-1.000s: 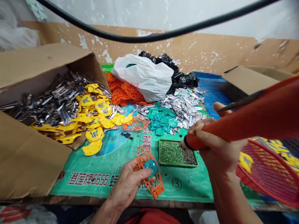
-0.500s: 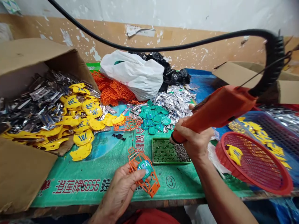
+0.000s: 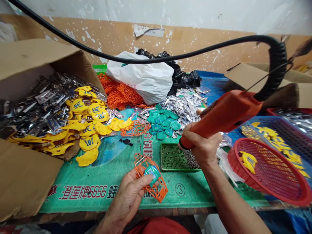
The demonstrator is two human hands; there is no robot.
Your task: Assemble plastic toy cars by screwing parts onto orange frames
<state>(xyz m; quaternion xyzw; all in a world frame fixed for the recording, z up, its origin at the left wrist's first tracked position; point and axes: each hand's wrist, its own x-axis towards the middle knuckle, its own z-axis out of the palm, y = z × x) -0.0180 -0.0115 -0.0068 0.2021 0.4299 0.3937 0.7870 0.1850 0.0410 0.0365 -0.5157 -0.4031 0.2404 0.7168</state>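
Note:
In the head view, my left hand (image 3: 131, 191) pinches an orange plastic frame (image 3: 161, 192) with a teal plastic piece (image 3: 152, 174) lying on it, the thumb pressing on the teal piece. My right hand (image 3: 203, 148) is wrapped round an orange electric screwdriver (image 3: 219, 113), tilted with its nose down to the left. Its tip is hidden by my hand, over the green screw tray (image 3: 170, 159). Small dark screws (image 3: 192, 160) lie heaped in the right part of that tray.
Yellow printed parts (image 3: 90, 143) spill from a cardboard box (image 3: 29, 172) on the left. Teal pieces (image 3: 162, 122), silver parts (image 3: 185, 104) and orange frames (image 3: 122, 94) lie behind the tray. A red basket (image 3: 268, 172) stands right. The screwdriver's black cable (image 3: 146, 60) arches across the top.
The view has shifted slightly, and the cable hangs differently. Both hands keep their grips; the screwdriver stays over the screw tray and the orange frame stays in my left hand.

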